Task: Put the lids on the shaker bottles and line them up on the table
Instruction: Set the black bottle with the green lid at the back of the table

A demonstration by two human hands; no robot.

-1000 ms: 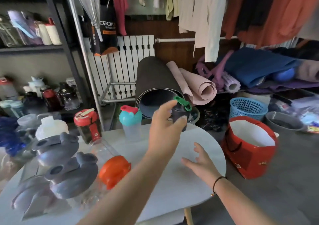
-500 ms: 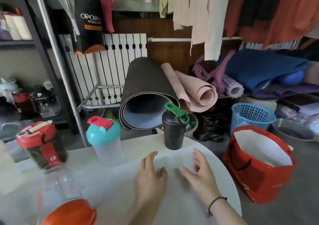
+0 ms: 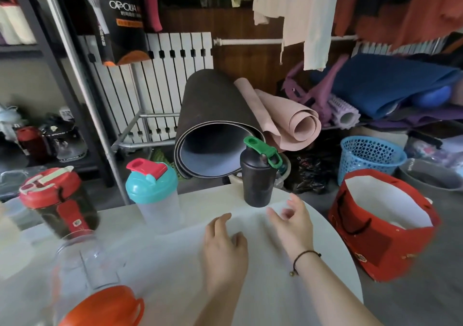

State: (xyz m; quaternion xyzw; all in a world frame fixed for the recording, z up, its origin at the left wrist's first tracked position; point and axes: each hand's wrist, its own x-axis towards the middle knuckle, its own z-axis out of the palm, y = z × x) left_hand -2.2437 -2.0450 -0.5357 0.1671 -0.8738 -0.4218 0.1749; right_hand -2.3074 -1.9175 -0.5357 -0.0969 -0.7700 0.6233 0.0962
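Three lidded shaker bottles stand in a row along the far edge of the white table [image 3: 288, 283]: a dark bottle with a red lid [image 3: 59, 201] at left, a clear bottle with a teal lid and red cap [image 3: 156, 195] in the middle, and a black bottle with a green flip cap [image 3: 258, 173] at right. A clear bottle with an orange lid [image 3: 85, 280] lies near the front left. My left hand [image 3: 223, 253] hovers over the table, fingers apart, holding nothing. My right hand [image 3: 293, 223] is open just in front of the black bottle, not touching it.
A red paper bag [image 3: 383, 225] stands on the floor right of the table, a blue basket [image 3: 370, 158] behind it. Rolled mats [image 3: 225, 125] lean just past the table's far edge. Shelves with more bottles [image 3: 32, 143] stand at left.
My left hand let go of the black bottle, which now stands on the table, and drew back toward me. The view has shifted right, so the grey lids at left are out of sight.
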